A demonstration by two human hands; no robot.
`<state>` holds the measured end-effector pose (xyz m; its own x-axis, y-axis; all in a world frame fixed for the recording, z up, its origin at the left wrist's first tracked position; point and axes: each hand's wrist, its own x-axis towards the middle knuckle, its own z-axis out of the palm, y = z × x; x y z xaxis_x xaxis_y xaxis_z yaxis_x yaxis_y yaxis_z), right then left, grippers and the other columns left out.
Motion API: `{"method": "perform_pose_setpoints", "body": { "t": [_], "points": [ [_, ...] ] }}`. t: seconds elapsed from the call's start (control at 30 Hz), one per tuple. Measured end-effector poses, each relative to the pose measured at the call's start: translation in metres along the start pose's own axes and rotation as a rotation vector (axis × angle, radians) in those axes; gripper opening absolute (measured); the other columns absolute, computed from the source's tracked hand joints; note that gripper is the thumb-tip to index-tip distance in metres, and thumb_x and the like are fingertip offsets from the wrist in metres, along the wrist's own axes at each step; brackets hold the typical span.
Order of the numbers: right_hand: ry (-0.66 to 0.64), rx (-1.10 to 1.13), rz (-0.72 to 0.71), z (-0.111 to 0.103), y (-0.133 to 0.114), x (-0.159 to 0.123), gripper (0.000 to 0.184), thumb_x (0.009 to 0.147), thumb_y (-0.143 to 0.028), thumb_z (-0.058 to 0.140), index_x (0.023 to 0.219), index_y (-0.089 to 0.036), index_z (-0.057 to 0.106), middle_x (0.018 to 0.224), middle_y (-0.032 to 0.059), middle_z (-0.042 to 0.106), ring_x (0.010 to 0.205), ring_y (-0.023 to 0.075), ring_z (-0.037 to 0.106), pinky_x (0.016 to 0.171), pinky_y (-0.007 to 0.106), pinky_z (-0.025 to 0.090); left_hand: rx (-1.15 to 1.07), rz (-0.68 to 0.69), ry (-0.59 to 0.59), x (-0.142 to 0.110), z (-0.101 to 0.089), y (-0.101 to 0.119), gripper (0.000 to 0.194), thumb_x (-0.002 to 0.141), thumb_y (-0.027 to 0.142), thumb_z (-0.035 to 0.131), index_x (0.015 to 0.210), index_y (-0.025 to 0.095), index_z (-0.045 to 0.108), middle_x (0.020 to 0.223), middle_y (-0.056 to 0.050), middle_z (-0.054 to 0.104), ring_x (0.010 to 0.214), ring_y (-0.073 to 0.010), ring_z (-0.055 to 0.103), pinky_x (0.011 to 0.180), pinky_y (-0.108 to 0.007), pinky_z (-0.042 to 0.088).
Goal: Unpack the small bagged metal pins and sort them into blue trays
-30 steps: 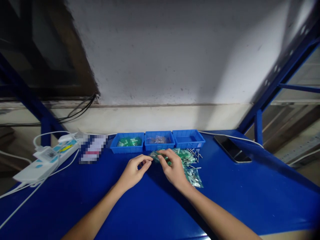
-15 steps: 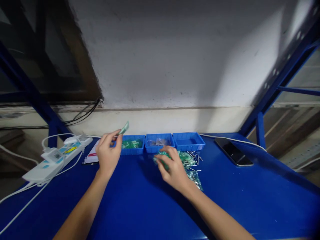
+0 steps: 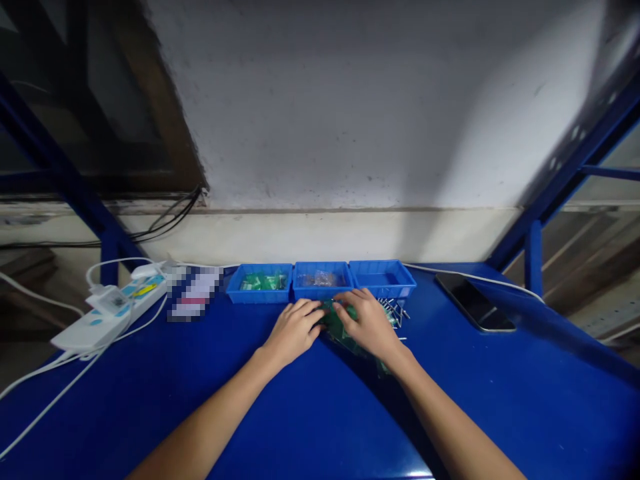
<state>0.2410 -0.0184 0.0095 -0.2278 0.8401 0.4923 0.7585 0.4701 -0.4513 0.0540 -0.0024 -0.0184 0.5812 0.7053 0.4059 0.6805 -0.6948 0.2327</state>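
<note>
My left hand has its fingers bent, with thumb and fingertips closed at the left edge of a small green plastic packet. Opposite it, my right hand curls over the same green plastic, thumb and fingers closed on it and covering much of it. Thin metal rods stick out of the pile on the far side of my right hand. Behind the hands stand three blue trays: the left tray holds green packets, the middle tray holds clear packets, and the right tray shows bare inside.
A white power strip with plugs and cables lies at the left of the blue table. Near it is a blurred-out white and red item. A black phone lies at the right, by a white cable along the wall.
My left hand has come down and right from above the left tray to the pile; the green packet it held up no longer shows there. My right hand stays over the pile, slightly further right.
</note>
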Motion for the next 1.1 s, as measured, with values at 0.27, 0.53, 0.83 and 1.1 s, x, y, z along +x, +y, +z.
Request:
{"method": "perform_pose_setpoints", "body": {
  "t": [0.27, 0.53, 0.83, 1.1],
  "points": [
    [-0.051, 0.232, 0.118, 0.005, -0.014, -0.003, 0.023, 0.088, -0.034, 0.048, 0.092, -0.019, 0.065, 0.078, 0.0037, 0.066, 0.071, 0.0171, 0.058, 0.067, 0.030, 0.041, -0.349, -0.318, 0.290, -0.016, -0.017, 0.002, 0.021, 0.085, 0.032, 0.052, 0.079, 0.018, 0.066, 0.060, 0.001, 0.054, 0.059, -0.0123, 0.050, 0.058, -0.024, 0.039],
    [-0.060, 1.036, 0.551, 0.014, -0.033, -0.002, 0.037, 0.077, -0.053, 0.055, 0.076, -0.017, 0.054, 0.062, -0.0007, 0.056, 0.057, 0.0123, 0.054, 0.053, 0.024, 0.040, -0.419, -0.132, 0.312, -0.018, -0.027, 0.012, 0.018, 0.086, 0.026, 0.051, 0.090, 0.020, 0.067, 0.079, -0.004, 0.067, 0.073, -0.0157, 0.059, 0.070, -0.028, 0.045],
    [0.206, 0.921, 0.494, 0.019, -0.027, -0.004, 0.042, 0.069, -0.035, 0.065, 0.104, -0.015, 0.055, 0.068, -0.0016, 0.056, 0.060, 0.0129, 0.053, 0.058, 0.026, 0.042, -0.549, -0.203, 0.192, -0.016, -0.034, 0.016, 0.028, 0.088, 0.038, 0.047, 0.097, 0.021, 0.068, 0.091, -0.007, 0.062, 0.087, -0.0188, 0.055, 0.079, -0.033, 0.044],
    [0.264, 0.332, -0.072, 0.018, -0.039, -0.018, 0.023, 0.077, -0.008, 0.046, 0.080, -0.022, 0.064, 0.099, 0.0080, 0.056, 0.098, 0.0224, 0.052, 0.084, 0.038, 0.043, -1.193, -0.610, 0.236, -0.011, -0.026, 0.012, 0.035, 0.079, 0.043, 0.059, 0.098, 0.014, 0.061, 0.085, -0.006, 0.062, 0.071, -0.0144, 0.056, 0.065, -0.026, 0.046]
  ]
}}
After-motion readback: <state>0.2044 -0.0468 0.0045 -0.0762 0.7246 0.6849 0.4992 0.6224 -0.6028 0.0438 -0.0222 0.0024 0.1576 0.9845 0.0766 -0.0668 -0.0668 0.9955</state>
